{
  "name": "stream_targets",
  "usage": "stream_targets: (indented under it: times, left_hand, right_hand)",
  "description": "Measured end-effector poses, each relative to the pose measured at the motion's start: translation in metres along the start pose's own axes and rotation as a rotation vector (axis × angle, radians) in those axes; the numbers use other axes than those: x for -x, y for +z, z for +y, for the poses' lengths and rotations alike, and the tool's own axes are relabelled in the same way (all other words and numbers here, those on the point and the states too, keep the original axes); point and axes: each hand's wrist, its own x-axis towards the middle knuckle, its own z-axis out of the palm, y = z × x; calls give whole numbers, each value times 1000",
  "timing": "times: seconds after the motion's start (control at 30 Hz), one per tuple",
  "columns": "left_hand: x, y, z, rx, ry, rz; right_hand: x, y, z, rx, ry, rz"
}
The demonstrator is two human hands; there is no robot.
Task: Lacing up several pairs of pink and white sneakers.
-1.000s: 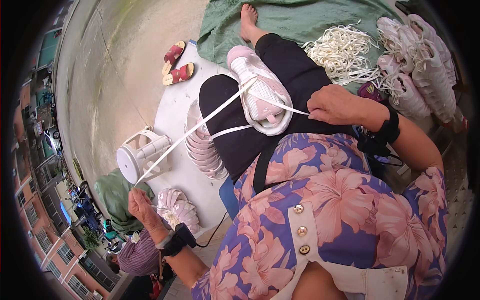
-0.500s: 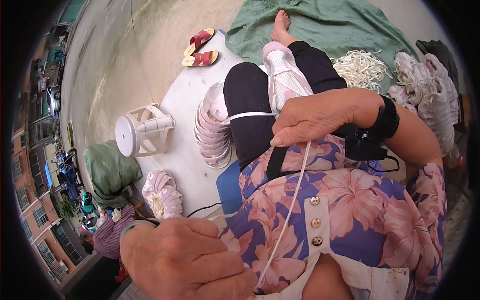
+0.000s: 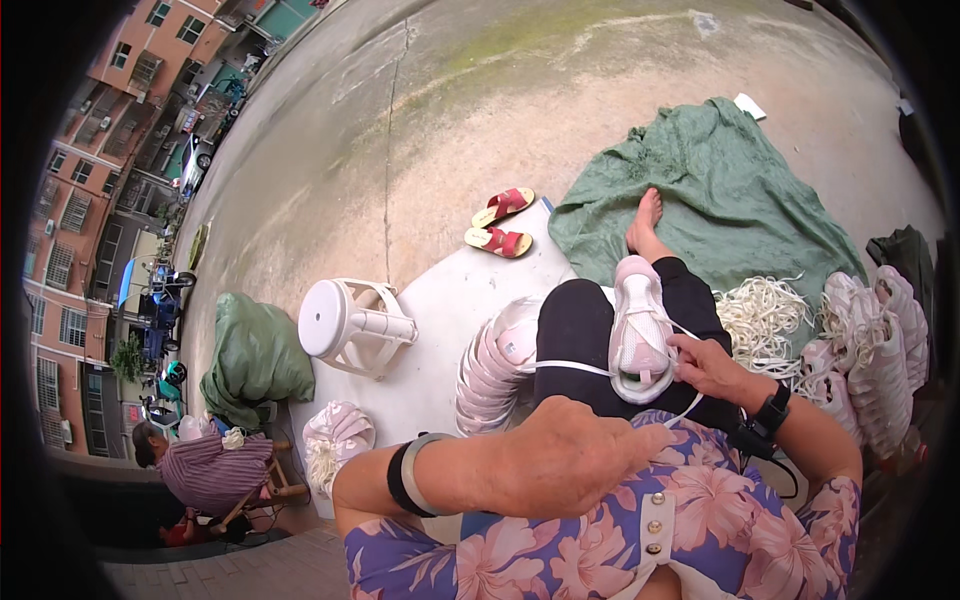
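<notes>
A white-and-pink sneaker [image 3: 637, 325] rests on my lap between my black-trousered legs, its toe pointing away from me. One white shoelace [image 3: 580, 367] end crosses my left thigh from the shoe. My left hand [image 3: 560, 455] is closed in front of my chest, with a stretch of lace running from its fingertips toward the shoe's right side. At the shoe's right edge, near its opening, my right hand [image 3: 715, 368] has its thumb and fingers closed on the sneaker's side. The exact finger hold there is partly hidden.
A pile of loose laces [image 3: 760, 315] and stacked sneakers [image 3: 870, 360] lie at right, by a green cloth [image 3: 720, 190]. Nested pink shoe parts [image 3: 490, 375], a white stool [image 3: 345, 325] and red sandals [image 3: 500, 225] are leftward. Another person [image 3: 215, 470] sits far left.
My left hand has moved right and away from me, shortening the lace stretch. My right hand has shifted from over the shoe opening to its right edge, uncovering it. The view has tilted up.
</notes>
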Motion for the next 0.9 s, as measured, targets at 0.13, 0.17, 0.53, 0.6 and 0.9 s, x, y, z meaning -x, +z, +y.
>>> stream_targets:
  times: [0.13, 0.17, 0.53, 0.6, 0.9]
  left_hand:
    - [6, -34, 16, 472, 325, 279]
    - [8, -46, 24, 439, 329, 285]
    - [44, -110, 60, 753, 683, 391]
    - [43, -119, 63, 747, 773, 264]
    - [18, -118, 54, 517, 580, 936]
  right_hand:
    - [-4, -23, -76, -827, 24, -21]
    - [-3, -31, -95, -893, -33, -25]
    - [10, -141, -237, -1139, -686, 203]
    - [16, -156, -247, -1111, -769, 209]
    - [33, -185, -274, -949, -974, 33]
